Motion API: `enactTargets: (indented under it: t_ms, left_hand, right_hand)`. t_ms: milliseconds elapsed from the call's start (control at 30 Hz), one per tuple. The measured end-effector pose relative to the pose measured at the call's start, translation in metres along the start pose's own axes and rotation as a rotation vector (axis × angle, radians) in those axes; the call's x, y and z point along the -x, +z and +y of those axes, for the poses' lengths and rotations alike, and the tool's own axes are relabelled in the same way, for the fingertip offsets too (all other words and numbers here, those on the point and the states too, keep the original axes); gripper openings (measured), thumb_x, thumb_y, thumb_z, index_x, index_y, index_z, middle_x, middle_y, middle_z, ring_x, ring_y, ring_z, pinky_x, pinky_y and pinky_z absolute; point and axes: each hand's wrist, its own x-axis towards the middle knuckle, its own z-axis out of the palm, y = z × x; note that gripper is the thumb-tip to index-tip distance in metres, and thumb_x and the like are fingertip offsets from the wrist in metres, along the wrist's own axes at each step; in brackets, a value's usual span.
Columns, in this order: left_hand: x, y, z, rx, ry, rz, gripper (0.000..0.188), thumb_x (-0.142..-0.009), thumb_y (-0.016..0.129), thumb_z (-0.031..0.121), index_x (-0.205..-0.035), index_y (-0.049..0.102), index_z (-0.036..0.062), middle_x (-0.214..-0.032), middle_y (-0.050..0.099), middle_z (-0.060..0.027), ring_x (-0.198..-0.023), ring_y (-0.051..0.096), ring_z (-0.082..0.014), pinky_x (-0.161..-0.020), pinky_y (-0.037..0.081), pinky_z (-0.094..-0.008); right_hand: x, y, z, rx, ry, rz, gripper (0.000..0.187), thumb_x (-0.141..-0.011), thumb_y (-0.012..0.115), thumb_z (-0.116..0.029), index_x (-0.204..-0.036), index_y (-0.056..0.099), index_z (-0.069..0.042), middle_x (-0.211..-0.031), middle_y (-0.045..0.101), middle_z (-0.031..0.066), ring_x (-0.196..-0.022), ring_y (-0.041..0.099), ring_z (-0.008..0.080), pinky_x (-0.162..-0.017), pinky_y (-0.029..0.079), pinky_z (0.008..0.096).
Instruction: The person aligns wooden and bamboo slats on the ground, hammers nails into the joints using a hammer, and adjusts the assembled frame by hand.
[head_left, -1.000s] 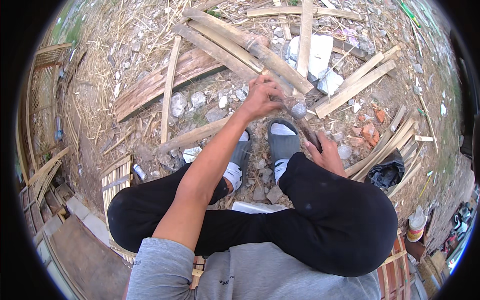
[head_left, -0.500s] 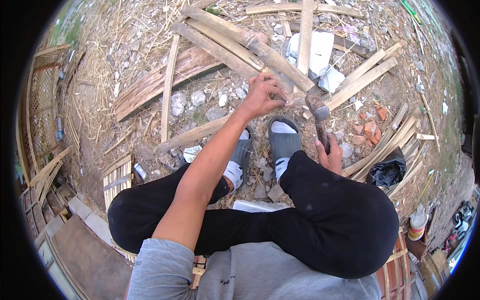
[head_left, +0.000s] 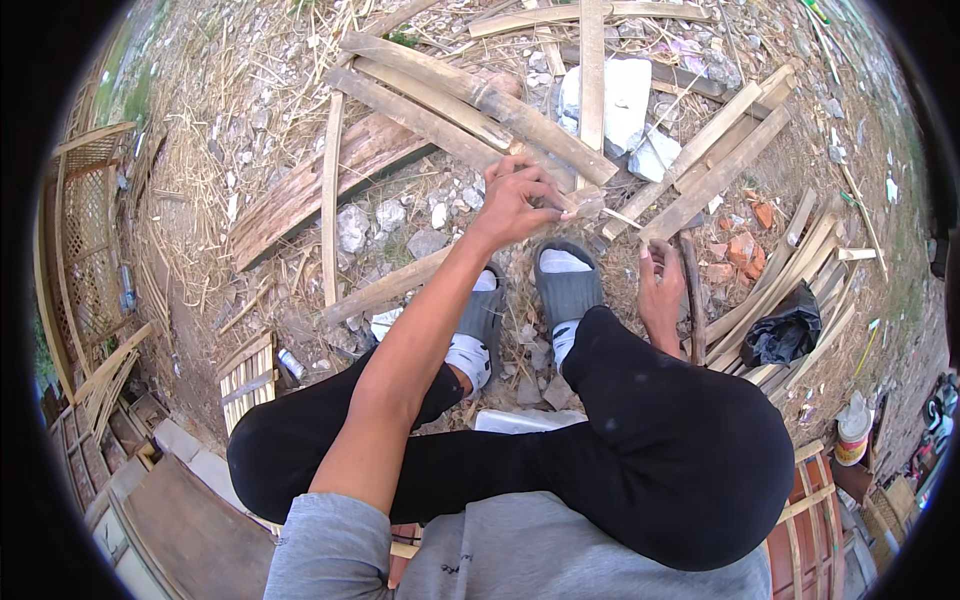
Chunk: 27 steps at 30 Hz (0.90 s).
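Observation:
My left hand reaches forward over the wooden strips, thumb and fingers closed in a pinch. What it pinches is too small to make out. Just right of its fingertips sits a small brownish piece, and a thin pale sliver points from there toward my right hand. The right hand's fingers are curled, tips close together; whatever they may hold is hidden. Close beside it on the right is a dark wooden handle, apparently the hammer's, out of the hand; its head cannot be seen.
Several flat bamboo strips cross ahead, beside a weathered plank and a white block. At right are bundled strips, a black plastic bag and broken brick. My sandals stand on stony ground.
The right hand has let go of the hammer and moved toward the left hand's fingertips. The hammer's handle now stands to its right. My left hand keeps its pinch, shifted slightly.

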Motion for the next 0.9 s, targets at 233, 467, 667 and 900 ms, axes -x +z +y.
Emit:
enactTargets:
  t_ms: [233, 467, 667, 900]
  left_hand:
    - [0.002, 0.001, 0.002, 0.009, -0.036, 0.006, 0.018, -0.064, 0.086, 0.029, -0.08, 0.079, 0.024, -0.101, 0.069, 0.0093, -0.122, 0.046, -0.0231, -0.107, 0.023, -0.044]
    - [0.004, -0.002, 0.002, -0.003, -0.029, 0.006, 0.017, -0.064, 0.085, 0.028, -0.079, 0.078, 0.0243, -0.099, 0.069, 0.0091, -0.12, 0.047, -0.0226, -0.107, 0.024, -0.044]
    - [0.001, -0.002, 0.003, 0.001, -0.025, 0.01, 0.017, -0.064, 0.085, 0.028, -0.079, 0.078, 0.0234, -0.099, 0.07, 0.0087, -0.118, 0.048, -0.0216, -0.107, 0.024, -0.0437]
    - [-0.002, -0.011, 0.017, 0.067, -0.074, 0.015, 0.017, -0.065, 0.087, 0.026, -0.076, 0.078, 0.0178, -0.096, 0.068, 0.0071, -0.118, 0.044, -0.0204, -0.108, 0.02, -0.0432]
  right_hand:
    - [-0.059, 0.06, -0.054, -0.792, 0.567, -0.435, 0.038, -0.103, 0.054, -0.034, -0.122, 0.053, -0.002, -0.101, 0.066, 0.011, -0.092, 0.067, 0.0213, -0.074, 0.055, 0.0322]
    - [-0.051, 0.072, -0.061, -1.05, 0.592, -0.416, 0.028, -0.1, 0.062, -0.025, -0.116, 0.056, -0.003, -0.097, 0.068, 0.0088, -0.09, 0.069, 0.0193, -0.078, 0.057, 0.0319]
    - [-0.054, 0.068, -0.066, -1.002, 0.63, -0.414, 0.027, -0.098, 0.064, -0.025, -0.113, 0.06, -0.004, -0.098, 0.069, 0.0084, -0.09, 0.069, 0.0177, -0.08, 0.057, 0.0295]
    - [-0.052, 0.062, -0.072, -0.924, 0.584, -0.395, 0.028, -0.098, 0.065, -0.026, -0.114, 0.058, -0.004, -0.096, 0.07, 0.0089, -0.084, 0.07, 0.0162, -0.073, 0.057, 0.027]
